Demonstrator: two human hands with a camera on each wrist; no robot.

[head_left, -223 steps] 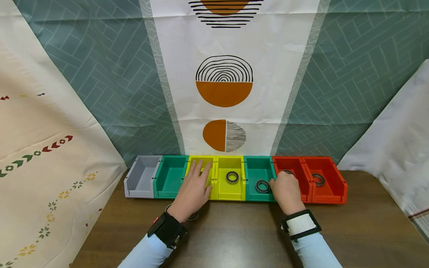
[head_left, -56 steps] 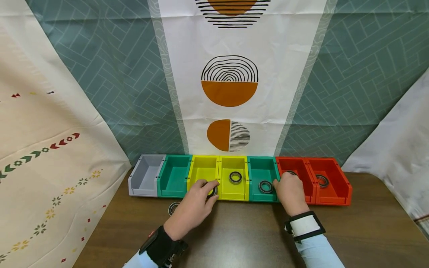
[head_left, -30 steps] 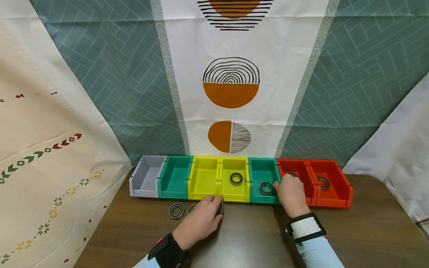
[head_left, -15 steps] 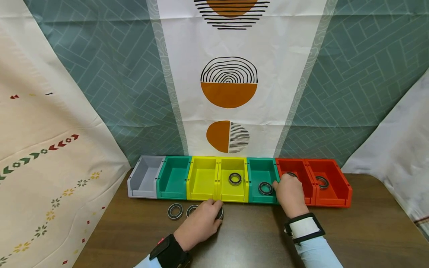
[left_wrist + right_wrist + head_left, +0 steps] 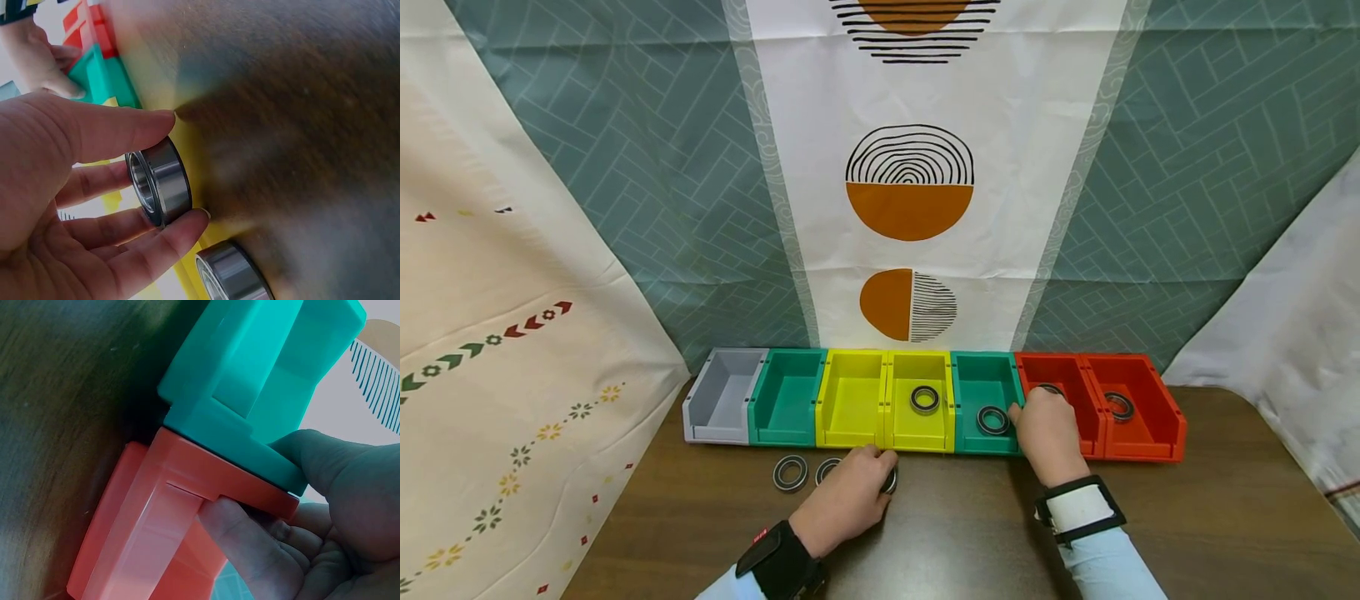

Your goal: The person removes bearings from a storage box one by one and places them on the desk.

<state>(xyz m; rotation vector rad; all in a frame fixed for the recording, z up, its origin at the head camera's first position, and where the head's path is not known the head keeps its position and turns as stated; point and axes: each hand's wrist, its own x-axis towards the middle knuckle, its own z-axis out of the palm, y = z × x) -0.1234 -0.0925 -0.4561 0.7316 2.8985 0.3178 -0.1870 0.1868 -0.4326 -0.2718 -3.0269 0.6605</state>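
Lower centre, the left hand [image 5: 847,502] pinches a ring [image 5: 170,180], axis upright; the right hand [image 5: 1048,432] grips green bin [image 5: 206,422] and red bin [image 5: 140,515] where they meet.

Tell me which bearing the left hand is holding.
Head view: rightmost bearing of the three in front of the bins. The left hand grips it; the other two lie on the table.

Bins [image 5: 921,435] are coloured grey, green, yellow and red, rings [image 5: 170,180] silver-and-black; teal cloth [image 5: 632,167] is patterned with pale lines.
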